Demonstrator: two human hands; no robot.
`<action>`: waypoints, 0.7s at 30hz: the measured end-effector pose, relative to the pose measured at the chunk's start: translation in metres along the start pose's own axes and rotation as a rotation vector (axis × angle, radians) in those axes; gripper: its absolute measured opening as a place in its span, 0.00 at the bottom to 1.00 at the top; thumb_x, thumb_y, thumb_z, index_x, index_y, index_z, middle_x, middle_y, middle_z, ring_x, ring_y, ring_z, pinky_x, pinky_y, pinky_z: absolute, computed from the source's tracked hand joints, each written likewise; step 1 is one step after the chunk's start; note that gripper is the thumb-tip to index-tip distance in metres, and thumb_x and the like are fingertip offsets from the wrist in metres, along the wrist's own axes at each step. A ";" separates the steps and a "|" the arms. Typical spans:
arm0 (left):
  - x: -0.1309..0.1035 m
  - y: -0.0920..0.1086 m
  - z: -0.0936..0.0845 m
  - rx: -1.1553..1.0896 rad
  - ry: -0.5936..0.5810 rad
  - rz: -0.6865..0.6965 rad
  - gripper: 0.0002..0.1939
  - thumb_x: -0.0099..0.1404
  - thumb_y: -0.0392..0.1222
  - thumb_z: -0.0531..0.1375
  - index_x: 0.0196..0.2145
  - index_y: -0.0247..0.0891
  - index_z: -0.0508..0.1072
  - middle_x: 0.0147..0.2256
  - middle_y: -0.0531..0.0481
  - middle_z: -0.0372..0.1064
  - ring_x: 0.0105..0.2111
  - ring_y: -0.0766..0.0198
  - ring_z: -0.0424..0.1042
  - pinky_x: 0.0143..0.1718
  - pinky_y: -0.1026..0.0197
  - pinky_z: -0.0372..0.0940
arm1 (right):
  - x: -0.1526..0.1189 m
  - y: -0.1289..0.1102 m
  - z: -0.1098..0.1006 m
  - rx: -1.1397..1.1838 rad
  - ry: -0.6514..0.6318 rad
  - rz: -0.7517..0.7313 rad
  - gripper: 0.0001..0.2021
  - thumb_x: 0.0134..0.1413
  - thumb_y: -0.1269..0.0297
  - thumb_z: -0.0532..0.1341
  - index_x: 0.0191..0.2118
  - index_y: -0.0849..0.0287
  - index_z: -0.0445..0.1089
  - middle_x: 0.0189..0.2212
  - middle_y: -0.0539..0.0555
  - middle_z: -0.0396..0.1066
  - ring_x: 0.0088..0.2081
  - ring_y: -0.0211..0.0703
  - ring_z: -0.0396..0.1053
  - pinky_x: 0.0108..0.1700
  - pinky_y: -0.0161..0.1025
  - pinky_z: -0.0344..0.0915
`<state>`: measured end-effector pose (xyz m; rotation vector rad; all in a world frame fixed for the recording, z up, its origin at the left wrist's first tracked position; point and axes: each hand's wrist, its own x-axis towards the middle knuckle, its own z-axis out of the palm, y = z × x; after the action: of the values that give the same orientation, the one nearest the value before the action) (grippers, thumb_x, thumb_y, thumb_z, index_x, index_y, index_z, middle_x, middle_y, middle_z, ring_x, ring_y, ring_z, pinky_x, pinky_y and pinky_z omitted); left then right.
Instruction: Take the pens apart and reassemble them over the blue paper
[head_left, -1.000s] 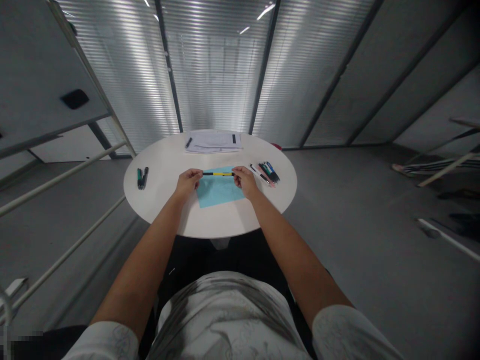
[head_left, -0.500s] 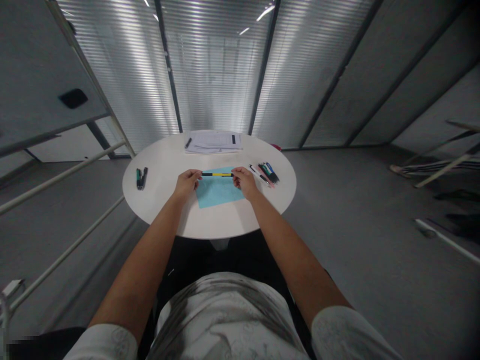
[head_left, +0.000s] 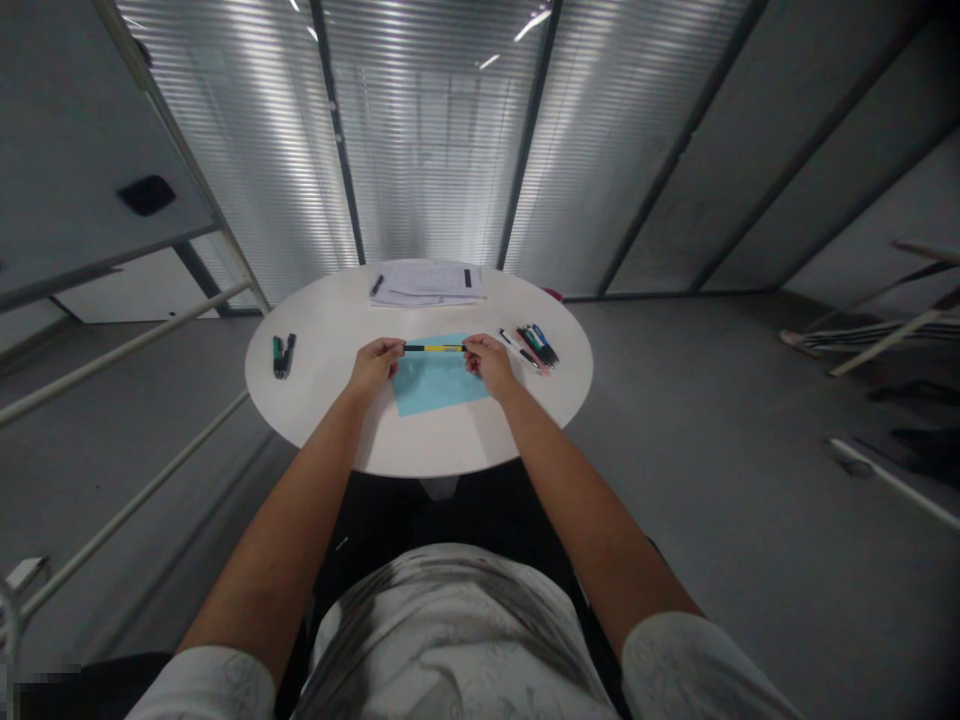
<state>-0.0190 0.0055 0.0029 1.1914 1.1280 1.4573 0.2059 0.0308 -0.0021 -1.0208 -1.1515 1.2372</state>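
A black and yellow pen [head_left: 433, 348] lies level between my two hands, above the far part of a light blue sheet of paper [head_left: 439, 388]. My left hand [head_left: 375, 364] pinches its black end. At the other end, my right hand [head_left: 489, 364] has its fingers closed on the pen, close to its clip. The fingers hide both tips. Just right of my right hand, a white and black pen [head_left: 517, 348] rests on the table, beside a bunch of several pens and markers [head_left: 538, 344] in black, green, blue and red.
The round white table [head_left: 322, 310] carries a stack of papers [head_left: 426, 283] at its far side. Two markers [head_left: 283, 356], one with green, lie at the left. A whiteboard frame [head_left: 127, 370] stands left of the table, and blinds [head_left: 442, 150] hang behind it.
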 end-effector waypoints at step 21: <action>0.004 -0.005 -0.001 0.038 0.015 0.010 0.14 0.52 0.49 0.66 0.30 0.35 0.74 0.26 0.51 0.67 0.17 0.73 0.59 0.17 0.67 0.53 | 0.001 0.002 -0.001 -0.006 -0.005 -0.028 0.08 0.45 0.60 0.62 0.31 0.58 0.66 0.21 0.45 0.67 0.15 0.29 0.62 0.15 0.28 0.50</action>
<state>-0.0203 0.0101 -0.0019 1.2154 1.1663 1.4606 0.2061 0.0319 -0.0039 -1.0041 -1.1703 1.2155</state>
